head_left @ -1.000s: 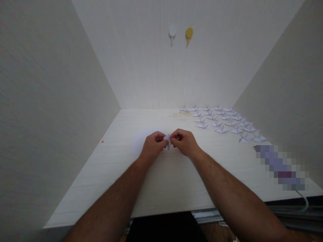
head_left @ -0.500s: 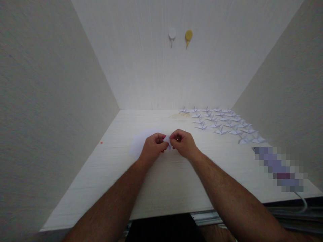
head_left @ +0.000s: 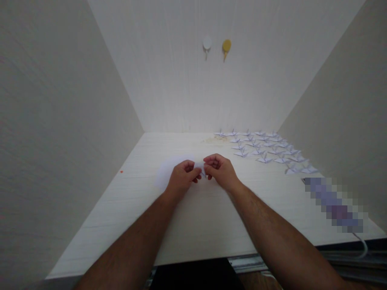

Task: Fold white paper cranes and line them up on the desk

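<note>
A small piece of folded white paper [head_left: 199,165] is held up between both hands over the middle of the table. My left hand [head_left: 185,174] pinches its left side with thumb and fingers. On the other side, my right hand [head_left: 218,169] has thumb and fingertips closed at the paper's right edge. Its lower part comes to a point between the thumbs; the finer folds are too small to make out. White paper sheets [head_left: 165,169] lie flat on the table beside and behind my left hand.
Several rows of folded paper cranes [head_left: 264,145] stand at the back right of the white table [head_left: 205,221]. A blurred-out device [head_left: 329,201] with a cable [head_left: 361,243] lies at the right. Two hooks, white [head_left: 207,43] and yellow [head_left: 226,45], hang on the back wall. Walls rise left and right.
The paper has turned a little between my fingers and shows more of its upper face. My right fingers have loosened and lifted slightly. The view has tilted a little.
</note>
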`<state>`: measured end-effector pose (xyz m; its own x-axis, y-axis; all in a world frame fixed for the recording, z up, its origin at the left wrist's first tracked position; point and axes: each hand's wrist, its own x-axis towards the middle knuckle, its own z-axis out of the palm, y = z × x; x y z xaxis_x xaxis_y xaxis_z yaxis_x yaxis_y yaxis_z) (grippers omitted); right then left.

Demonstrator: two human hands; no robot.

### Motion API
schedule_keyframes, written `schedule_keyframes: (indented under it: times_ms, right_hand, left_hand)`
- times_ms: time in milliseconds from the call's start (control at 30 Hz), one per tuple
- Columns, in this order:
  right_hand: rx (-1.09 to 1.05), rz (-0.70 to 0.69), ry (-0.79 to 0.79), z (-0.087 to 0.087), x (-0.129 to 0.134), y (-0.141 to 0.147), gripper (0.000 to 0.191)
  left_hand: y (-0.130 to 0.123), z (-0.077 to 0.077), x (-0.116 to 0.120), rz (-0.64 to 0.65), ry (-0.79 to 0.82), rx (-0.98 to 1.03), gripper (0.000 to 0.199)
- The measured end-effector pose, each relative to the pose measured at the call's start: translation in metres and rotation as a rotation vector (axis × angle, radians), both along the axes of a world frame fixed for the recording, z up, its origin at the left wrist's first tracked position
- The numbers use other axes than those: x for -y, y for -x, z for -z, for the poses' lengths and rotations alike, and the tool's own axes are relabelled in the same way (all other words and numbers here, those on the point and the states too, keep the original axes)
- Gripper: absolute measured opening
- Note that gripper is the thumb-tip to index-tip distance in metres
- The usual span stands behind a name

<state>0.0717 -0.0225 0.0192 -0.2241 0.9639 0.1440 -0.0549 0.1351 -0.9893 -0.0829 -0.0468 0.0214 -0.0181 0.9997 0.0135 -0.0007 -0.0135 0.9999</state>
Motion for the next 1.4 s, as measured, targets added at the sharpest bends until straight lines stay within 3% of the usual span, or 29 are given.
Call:
schedule_keyframes:
  times_ms: [167, 467, 900, 1400]
  right_hand:
    - [0.145, -0.038, 0.056, -0.0035, 0.0018, -0.0008, 0.016]
    - [0.230, 0.005, 0.011, -0.0043, 0.0040, -0.0003, 0.010]
    - [0.334, 0.076, -0.095, 0.0028, 0.0020, -0.0007, 0.012]
    - [0.377, 0.153, -0.162, -0.0040, 0.0083, 0.0027, 0.016]
  left_hand:
    - [0.0003, -0.0024, -0.0006, -0.073, -0.003, 0.090, 0.025]
    - [-0.0014, -0.0047, 0.0013, -0.076, -0.007, 0.112, 0.023]
    - [-0.0012, -0.0054, 0.0035, -0.033, -0.030, 0.083, 0.022]
    - [-0.0017, -0.0038, 0.0029, -0.019, -0.003, 0.119, 0.021]
